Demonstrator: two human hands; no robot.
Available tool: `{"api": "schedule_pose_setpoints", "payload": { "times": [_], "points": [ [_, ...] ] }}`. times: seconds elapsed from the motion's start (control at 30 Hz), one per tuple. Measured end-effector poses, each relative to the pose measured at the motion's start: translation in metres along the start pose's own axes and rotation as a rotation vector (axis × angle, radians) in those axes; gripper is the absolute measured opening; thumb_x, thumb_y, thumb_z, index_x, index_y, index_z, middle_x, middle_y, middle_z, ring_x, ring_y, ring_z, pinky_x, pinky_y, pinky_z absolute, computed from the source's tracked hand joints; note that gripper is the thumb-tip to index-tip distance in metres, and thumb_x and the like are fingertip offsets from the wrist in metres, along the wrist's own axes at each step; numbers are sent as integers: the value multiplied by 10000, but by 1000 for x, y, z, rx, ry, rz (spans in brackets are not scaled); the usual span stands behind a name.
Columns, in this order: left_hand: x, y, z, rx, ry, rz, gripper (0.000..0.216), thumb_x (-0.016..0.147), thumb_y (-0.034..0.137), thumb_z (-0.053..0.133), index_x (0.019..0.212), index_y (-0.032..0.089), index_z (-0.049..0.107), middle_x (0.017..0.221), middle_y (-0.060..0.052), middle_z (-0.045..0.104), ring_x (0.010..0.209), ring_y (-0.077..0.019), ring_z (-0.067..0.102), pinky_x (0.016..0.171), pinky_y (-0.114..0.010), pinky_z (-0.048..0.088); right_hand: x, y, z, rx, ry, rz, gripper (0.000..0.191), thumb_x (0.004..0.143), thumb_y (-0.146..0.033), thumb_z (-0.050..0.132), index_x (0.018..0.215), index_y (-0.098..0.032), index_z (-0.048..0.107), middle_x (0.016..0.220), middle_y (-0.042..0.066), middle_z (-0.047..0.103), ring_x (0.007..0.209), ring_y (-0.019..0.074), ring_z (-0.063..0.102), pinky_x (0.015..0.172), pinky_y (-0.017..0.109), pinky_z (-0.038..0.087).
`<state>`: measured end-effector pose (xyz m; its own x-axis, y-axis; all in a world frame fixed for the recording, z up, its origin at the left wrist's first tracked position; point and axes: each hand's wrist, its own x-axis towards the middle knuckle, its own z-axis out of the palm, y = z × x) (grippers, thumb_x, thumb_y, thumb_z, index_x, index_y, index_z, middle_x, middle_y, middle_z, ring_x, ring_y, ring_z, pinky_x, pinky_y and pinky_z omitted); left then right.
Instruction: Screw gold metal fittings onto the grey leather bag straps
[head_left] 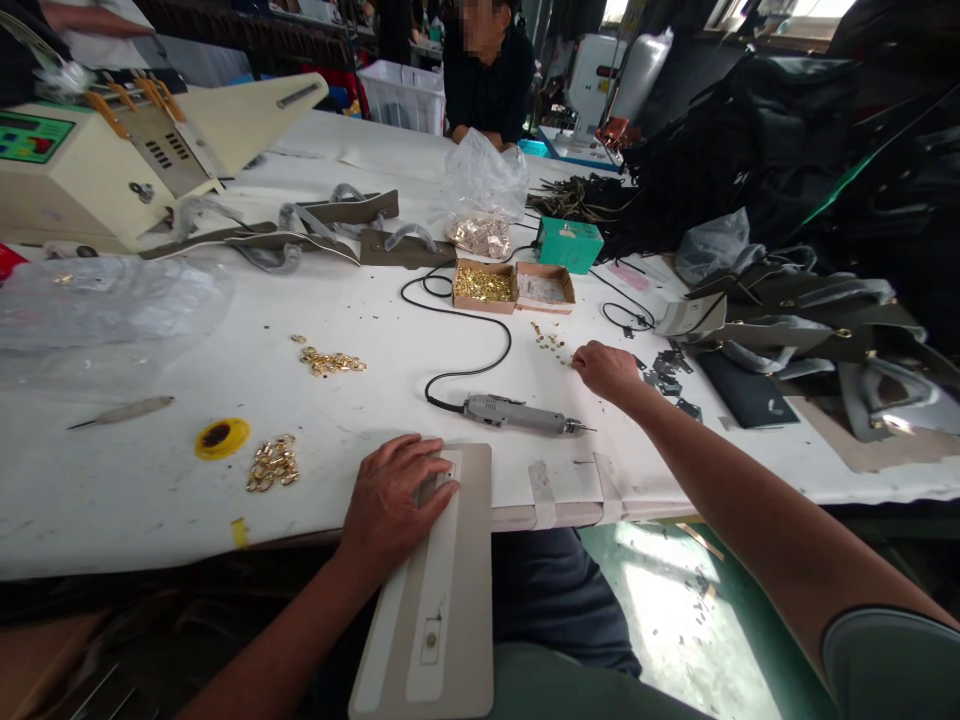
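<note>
- The desk [187, 480] carries heaps of gold fittings, straps and bags. Its far side is crowded and hard to read.
- The beige panel [450, 600] hangs half over the desk's near edge, above the lap. One small fitting shows near its lower end, and its upper end is hidden under the palm.
- The left hand [394, 495] lies flat on that panel, pinning rather than gripping.
- The right hand [607, 372] reaches to the loose gold pieces [550, 340] with fingertips drawn together. I cannot tell whether one is pinched.
- The power driver [517, 413] lies untouched between the hands.
</note>
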<state>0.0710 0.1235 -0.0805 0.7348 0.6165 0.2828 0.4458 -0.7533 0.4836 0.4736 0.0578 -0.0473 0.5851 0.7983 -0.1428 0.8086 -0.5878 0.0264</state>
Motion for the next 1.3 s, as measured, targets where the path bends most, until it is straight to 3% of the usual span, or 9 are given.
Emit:
{"api": "schedule_pose_setpoints", "payload": {
  "times": [0.13, 0.3, 0.43, 0.53, 0.63, 0.87, 0.97, 1.13, 1.3],
  "points": [
    [0, 0, 0, -1, -11, -1, 136, 900, 335, 701, 1004, 294, 778, 1307, -23, 754, 1326, -330, 586, 1085, -535, 449, -7, 4, -3, 5, -43, -43, 276, 990, -312, 536, 1048, -237, 796, 1203, 120, 740, 1033, 284, 687, 803, 346, 461],
    [-1, -2, 1, -5, -13, -5, 134, 904, 330, 702, 1007, 292, 780, 1304, -22, 754, 1328, -325, 579, 1094, -537, 441, -22, 15, -4, 83, -92, -66, 232, 954, -355, 600, 994, -268, 811, 1061, 39, 795, 936, 228, 698, 766, 290, 454],
    [0, -1, 0, -7, -12, -3, 140, 900, 331, 703, 1005, 293, 786, 1309, -25, 753, 1326, -324, 581, 1092, -533, 449, -35, 32, -7, 194, -27, -50, 273, 979, -374, 577, 1084, -267, 805, 1085, 12, 802, 946, 198, 706, 786, 266, 466],
    [1, 0, 0, -13, -11, -2, 146, 903, 334, 691, 1002, 289, 787, 1300, -30, 756, 1316, -326, 587, 1081, -534, 456, -47, 48, -7, 296, 29, -23, 226, 941, -357, 637, 1021, -248, 817, 997, 10, 807, 897, 196, 713, 769, 268, 474],
    [1, 0, 0, -18, -16, -3, 150, 906, 340, 686, 1006, 289, 784, 1299, -28, 757, 1314, -325, 589, 1082, -538, 453, -61, 61, -1, 317, -8, -14, 184, 911, -353, 680, 967, -255, 827, 918, 4, 806, 828, 197, 714, 746, 280, 484],
    [-1, -1, -1, -10, -21, 3, 156, 910, 356, 679, 1012, 290, 777, 1309, -28, 753, 1317, -329, 590, 1079, -539, 451, -83, 63, 18, 325, -12, -31, 181, 889, -337, 700, 982, -256, 832, 1021, 27, 790, 866, 201, 716, 807, 288, 507],
    [0, 0, -1, -13, -13, 11, 156, 910, 353, 679, 1014, 292, 777, 1303, -27, 755, 1311, -323, 597, 1077, -531, 457, -84, 60, 19, 317, -26, -8, 157, 872, -305, 701, 951, -244, 823, 1002, 32, 784, 869, 204, 705, 784, 285, 492],
    [-1, -2, 1, -16, -9, 2, 148, 906, 348, 683, 1007, 301, 779, 1303, -16, 755, 1323, -327, 587, 1085, -537, 450, -78, 60, 7, 350, -88, 8, 164, 891, -315, 657, 907, -214, 784, 768, 12, 754, 696, 179, 665, 636, 268, 447],
    [0, -2, 1, -19, -11, -5, 146, 899, 335, 693, 1009, 297, 780, 1297, -17, 757, 1328, -334, 581, 1084, -543, 447, -45, 53, -8, 463, 32, 80, 247, 917, -376, 615, 966, -192, 772, 769, 24, 740, 672, 165, 634, 621, 262, 445]
  ]
}}
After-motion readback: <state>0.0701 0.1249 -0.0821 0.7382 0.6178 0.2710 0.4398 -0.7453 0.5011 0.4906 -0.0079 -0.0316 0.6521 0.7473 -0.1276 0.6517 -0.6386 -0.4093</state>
